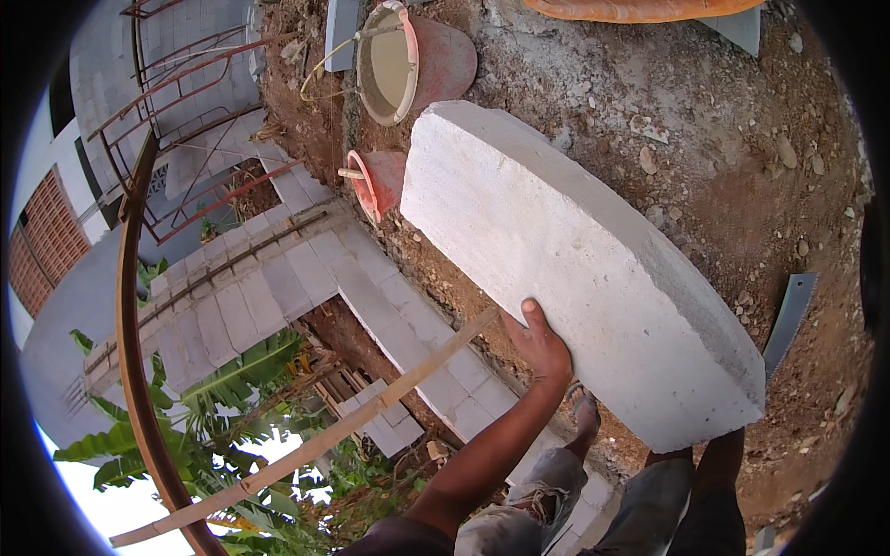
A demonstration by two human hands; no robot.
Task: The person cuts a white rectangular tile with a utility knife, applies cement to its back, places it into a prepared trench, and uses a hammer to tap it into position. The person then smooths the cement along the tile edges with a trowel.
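Observation:
A large pale, rough-edged lightweight block [570, 259] fills the centre and right of the view, held at an angle. My left hand [535, 343] grips its lower-left edge, thumb on the broad face and the other fingers mostly hidden. My right forearm [720, 463] runs up under the block's lower-right end, where that hand is hidden. A long wooden strip [371, 408] slants behind my left arm, its end beside that hand.
Two buckets, a large one [440, 65] and a small one [387, 185], stand on rubbly soil. A saw blade [788, 324] lies at right, an orange sack [640, 7] at top. Block walling [241, 315], a rusty bar [130, 324] and metal scaffolding [204, 120] are at left.

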